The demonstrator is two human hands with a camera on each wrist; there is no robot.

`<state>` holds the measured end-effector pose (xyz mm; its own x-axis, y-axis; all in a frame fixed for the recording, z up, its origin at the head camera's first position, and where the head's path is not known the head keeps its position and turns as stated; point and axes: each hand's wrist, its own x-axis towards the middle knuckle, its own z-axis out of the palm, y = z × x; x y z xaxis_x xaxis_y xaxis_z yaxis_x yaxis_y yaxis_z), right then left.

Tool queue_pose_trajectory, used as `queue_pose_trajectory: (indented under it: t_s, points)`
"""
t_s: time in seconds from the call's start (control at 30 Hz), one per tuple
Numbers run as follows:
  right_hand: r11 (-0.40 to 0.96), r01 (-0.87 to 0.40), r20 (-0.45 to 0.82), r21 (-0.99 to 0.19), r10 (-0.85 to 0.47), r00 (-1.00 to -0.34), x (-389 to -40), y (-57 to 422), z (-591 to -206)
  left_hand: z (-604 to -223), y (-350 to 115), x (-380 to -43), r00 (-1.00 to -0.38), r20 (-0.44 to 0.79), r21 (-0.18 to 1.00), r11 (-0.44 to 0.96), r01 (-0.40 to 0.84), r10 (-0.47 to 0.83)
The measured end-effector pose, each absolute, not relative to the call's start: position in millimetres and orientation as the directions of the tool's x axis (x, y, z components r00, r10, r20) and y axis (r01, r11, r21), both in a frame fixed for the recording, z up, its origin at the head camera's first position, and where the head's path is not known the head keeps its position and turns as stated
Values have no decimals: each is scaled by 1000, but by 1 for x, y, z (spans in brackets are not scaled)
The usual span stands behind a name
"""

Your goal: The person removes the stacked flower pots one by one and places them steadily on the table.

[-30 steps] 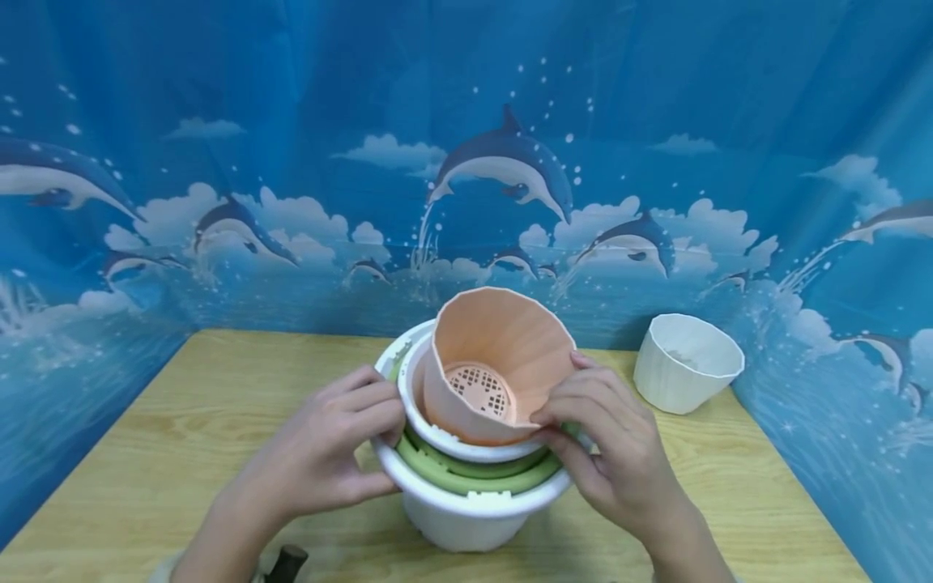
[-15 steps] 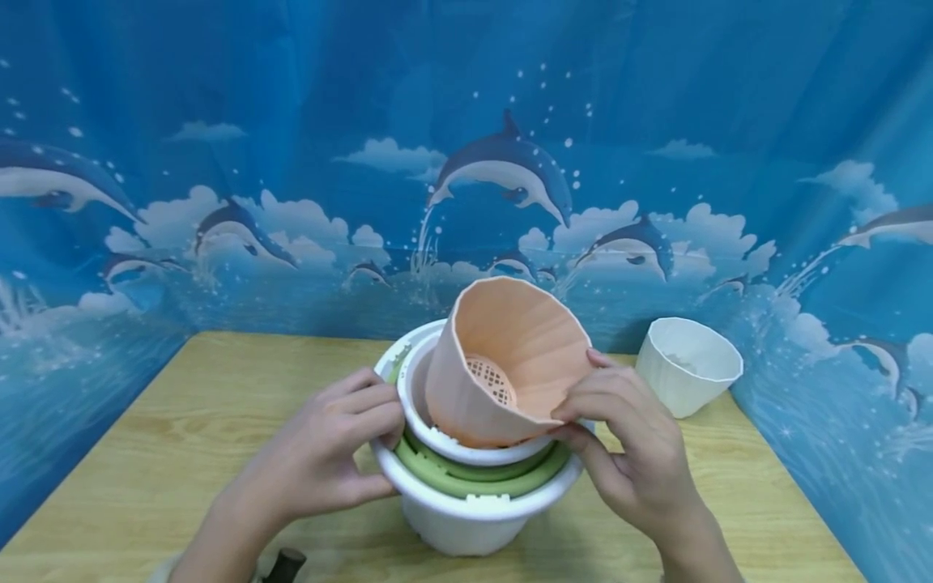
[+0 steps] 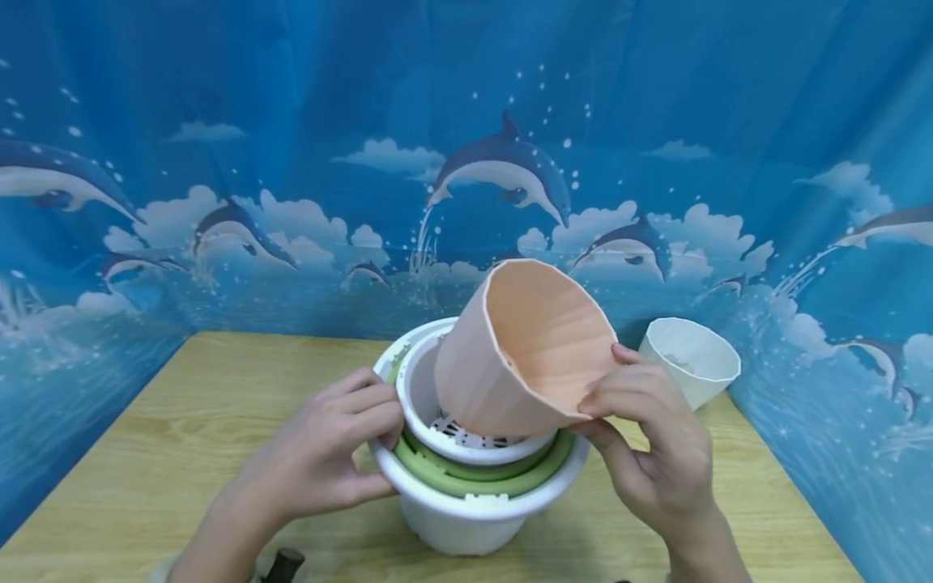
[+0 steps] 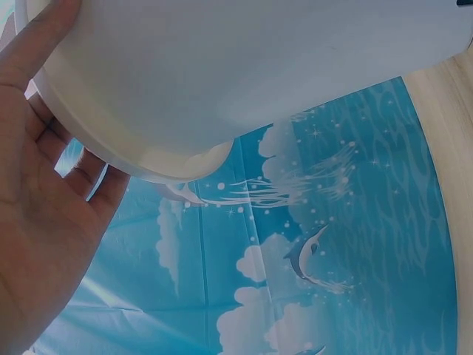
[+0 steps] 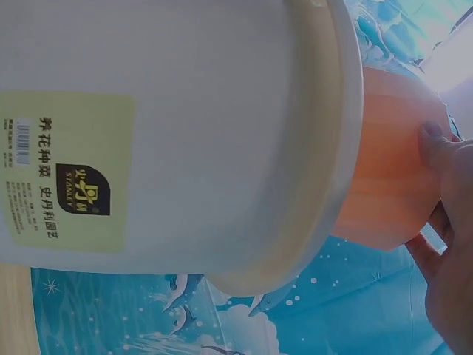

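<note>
In the head view my right hand point(image 3: 652, 437) pinches the rim of a peach flower pot point(image 3: 474, 364), which tilts with its mouth toward the right. Its lower end is over the inner white pot point(image 3: 417, 397), whose slotted bottom shows. That pot is nested in a green pot point(image 3: 445, 478), and both sit inside a large white pot point(image 3: 466, 526). My left hand point(image 3: 342, 445) grips the rims of the nested pots at the left. In the right wrist view, the large pot's side carries a pale green label point(image 5: 66, 170), and the peach pot point(image 5: 392, 163) sticks out beyond its rim.
Behind my right hand, a small white pot point(image 3: 688, 356) stands at the table's back right. A dark cylindrical end point(image 3: 284, 564) shows by my left forearm. The wooden table point(image 3: 240, 380) is bounded by a blue dolphin-print curtain point(image 3: 328, 194).
My right hand has drawn the peach pot up and to the right, tilting it further. More of the inner white pot's bottom shows. My left hand has stayed in place.
</note>
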<state>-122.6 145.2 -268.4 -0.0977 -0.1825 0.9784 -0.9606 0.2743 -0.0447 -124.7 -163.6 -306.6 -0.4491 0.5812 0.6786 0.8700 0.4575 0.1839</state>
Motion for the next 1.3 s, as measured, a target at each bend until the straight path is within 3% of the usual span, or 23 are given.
queue_pose_trajectory:
  t_s: [0.63, 1.17, 1.3]
  points:
    - [268, -963, 1000, -28, 21, -24, -127, 149, -267, -306, -162, -125, -451, 679, 189, 456, 869, 579]
    - [282, -958, 984, -53, 177, -2, -134, 151, -270, -305, -163, -125, -446, 683, 182, 456, 871, 578]
    - [342, -938, 982, -56, 189, 11, -140, 157, -274, -305, -163, -125, -448, 684, 189, 454, 871, 576]
